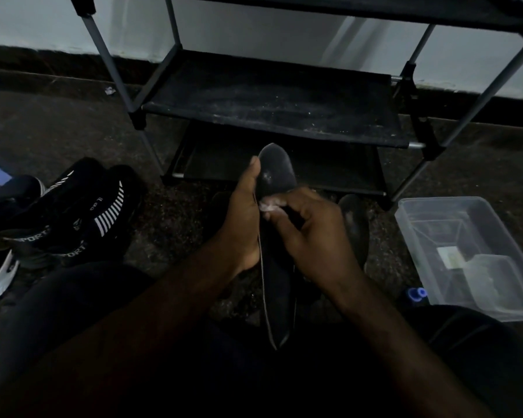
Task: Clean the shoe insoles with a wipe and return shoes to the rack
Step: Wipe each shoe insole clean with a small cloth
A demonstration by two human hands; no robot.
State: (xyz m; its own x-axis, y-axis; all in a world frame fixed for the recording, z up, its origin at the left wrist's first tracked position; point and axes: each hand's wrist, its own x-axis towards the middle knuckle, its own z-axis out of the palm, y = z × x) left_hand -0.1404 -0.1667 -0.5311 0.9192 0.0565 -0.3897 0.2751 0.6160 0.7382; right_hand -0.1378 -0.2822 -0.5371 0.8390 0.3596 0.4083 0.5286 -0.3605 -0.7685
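The insole (277, 171) is gripped along its left edge by the left hand (243, 220), thumb laid up beside the toe end, and is held off the floor with the toe toward the rack (272, 98). A crumpled wipe (269, 205) is pinched in the curled fingers of the right hand (311, 233) and pressed on the insole's middle.

At the right a clear bin (435, 201) is seen, with a smaller clear tub (495, 282) and a pale flat item (450, 257) inside; what that item is cannot be told. A blue cap (416, 294) lies just beside the bin's near corner.

The insole's heel end is lost in shadow over the lap. A second insole (355, 227) is partly hidden behind the right hand. Black striped shoes (82, 215) are grouped at the left, and a white sole (0, 282) is cut off by the frame edge.

Bare floor is left between shoes and hands; the rack's dusty middle shelf is unoccupied.
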